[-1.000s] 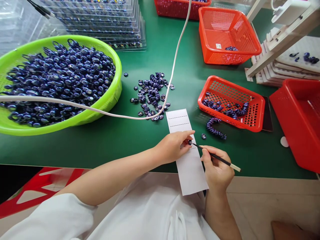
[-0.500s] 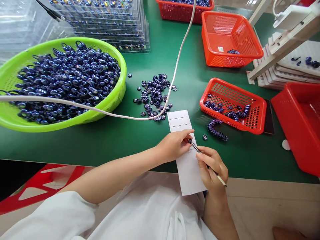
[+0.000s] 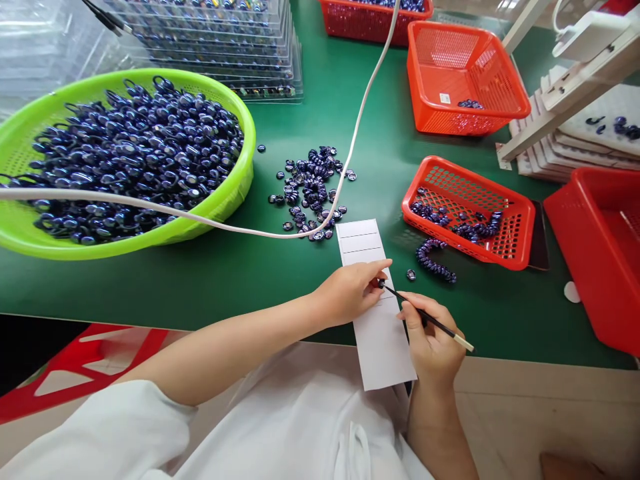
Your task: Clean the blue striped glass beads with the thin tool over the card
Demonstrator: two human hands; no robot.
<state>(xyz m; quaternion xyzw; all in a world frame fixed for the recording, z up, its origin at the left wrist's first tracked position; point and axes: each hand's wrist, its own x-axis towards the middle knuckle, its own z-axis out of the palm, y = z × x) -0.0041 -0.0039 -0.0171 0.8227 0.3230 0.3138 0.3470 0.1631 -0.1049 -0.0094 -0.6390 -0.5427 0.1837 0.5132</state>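
Dark bead is pinched in the L hand, thumb and fingers closed on it, just above a white paper strip. R hand grips a thin black tool pen-style, pale section nr its back end, front tip right up at the bead; actual contact's too small to call. Strip runs lengthwise under the L hand, a few lines ruled across it, lower end sticking out past the edge of the green table.

Up-L of the strip, a loose bead pile spreads out, white cable curving across its lower R side. Same cable crosses in front of the lime basket, heaped w/ dark looped pcs. One stray bead sits btwn basket and pile.

Over to the R: single bead lies nr a curved bead row, and that's beside a low red tray w/ more beads inside. Behind it, a deeper red-orange basket, small cluster of pcs in the bottom. Far R, big red bin, white disc just beside it. Back L, clear trays stacked high w/ small pcs.
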